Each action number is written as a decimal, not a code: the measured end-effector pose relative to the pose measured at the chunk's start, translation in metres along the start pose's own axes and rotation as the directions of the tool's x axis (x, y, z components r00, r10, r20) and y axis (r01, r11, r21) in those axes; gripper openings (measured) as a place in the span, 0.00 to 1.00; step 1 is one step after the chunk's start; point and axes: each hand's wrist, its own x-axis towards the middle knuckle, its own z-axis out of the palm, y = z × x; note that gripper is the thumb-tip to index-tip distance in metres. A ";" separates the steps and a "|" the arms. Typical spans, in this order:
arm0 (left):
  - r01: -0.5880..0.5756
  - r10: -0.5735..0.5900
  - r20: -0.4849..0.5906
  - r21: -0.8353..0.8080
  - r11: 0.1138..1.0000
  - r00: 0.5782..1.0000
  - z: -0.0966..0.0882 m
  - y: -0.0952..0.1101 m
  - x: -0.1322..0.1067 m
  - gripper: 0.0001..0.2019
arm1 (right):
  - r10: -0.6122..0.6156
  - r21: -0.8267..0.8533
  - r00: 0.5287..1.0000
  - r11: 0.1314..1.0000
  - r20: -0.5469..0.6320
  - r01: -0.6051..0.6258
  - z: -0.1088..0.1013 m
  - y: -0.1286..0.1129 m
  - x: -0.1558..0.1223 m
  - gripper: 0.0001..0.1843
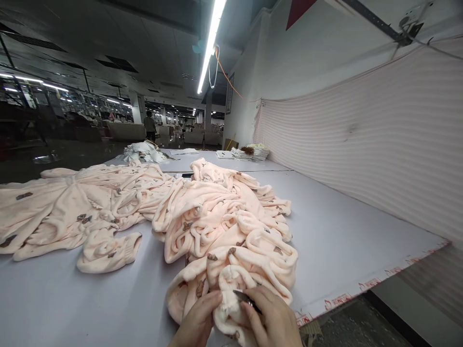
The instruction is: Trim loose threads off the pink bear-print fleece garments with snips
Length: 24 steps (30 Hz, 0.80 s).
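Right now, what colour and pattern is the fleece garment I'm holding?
Pale peach fleece garment with small brown motifs, head view.

On white table (343, 231), left hand (197, 322) pinching peach fleece garment (235, 267), right hand (275, 322) holding small metal snips (245, 298) against it.

Garment factory floor, big open hall. Long white work table (343, 231), printed tape on edge, heaped with peach fleece garments (217, 217). Stacks of cut pieces (253, 152) and white fabric pile (144, 152) farther down table. Striped cloth (361, 140) hung along wall. Fluorescent tube run (210, 48) overhead. Rows of lit workstations (54, 103) at left, pillar (136, 107), distant person (149, 126) standing. Thread snips (246, 299) in right hand (275, 320).
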 end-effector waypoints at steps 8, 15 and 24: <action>0.033 -0.032 0.018 -0.040 0.999 0.999 -0.003 -0.004 0.002 0.10 | 0.023 0.028 0.998 0.999 0.058 -0.024 -0.007 -0.004 0.001 0.09; 0.036 -0.035 0.013 -0.033 0.999 0.999 0.002 0.001 0.000 0.12 | 0.083 0.075 0.992 0.993 0.096 -0.090 -0.007 -0.007 0.002 0.10; 0.072 -0.067 0.093 -0.048 0.996 0.993 0.001 0.005 0.000 0.12 | 0.117 0.156 0.989 0.979 0.092 -0.130 -0.009 0.001 0.007 0.10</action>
